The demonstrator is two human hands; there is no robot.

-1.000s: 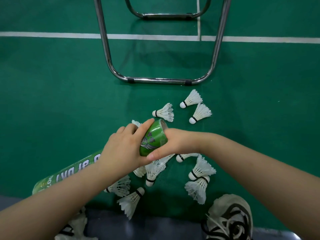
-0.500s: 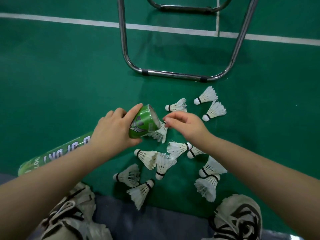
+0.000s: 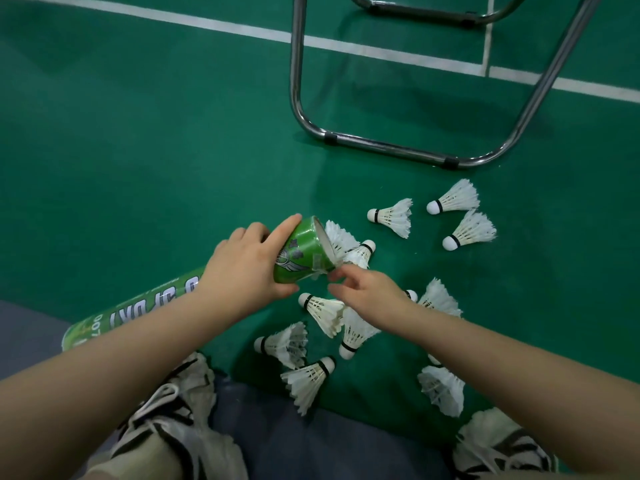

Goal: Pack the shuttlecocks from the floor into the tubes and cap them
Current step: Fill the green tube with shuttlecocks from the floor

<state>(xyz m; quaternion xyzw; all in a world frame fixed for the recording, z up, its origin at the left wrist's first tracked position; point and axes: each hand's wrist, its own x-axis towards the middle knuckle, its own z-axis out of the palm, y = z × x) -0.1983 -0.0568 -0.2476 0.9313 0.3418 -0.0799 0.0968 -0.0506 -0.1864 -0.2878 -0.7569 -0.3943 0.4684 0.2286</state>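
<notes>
My left hand (image 3: 244, 263) grips a green shuttlecock tube (image 3: 298, 256) near its open end, which points right; the tube's far end (image 3: 104, 323) rests low at the left behind my forearm. My right hand (image 3: 367, 292) hovers just below the tube mouth, fingers loosely curled, holding nothing that I can see. Several white feather shuttlecocks lie scattered on the green floor: one (image 3: 360, 252) right at the tube mouth, one (image 3: 322, 310) under my right hand, three (image 3: 393, 216) farther right, others near my feet (image 3: 308, 379). No cap is visible.
A chrome tubular chair frame (image 3: 388, 147) stands on the floor beyond the shuttlecocks. White court lines (image 3: 381, 53) cross the far floor. My two white and black sneakers (image 3: 173, 403) sit at the bottom, on a grey strip (image 3: 311, 441).
My right hand left the tube mouth, reached out toward the shuttlecocks, then came back below the mouth. The view has shifted left and the tube mouth now points more to the right.
</notes>
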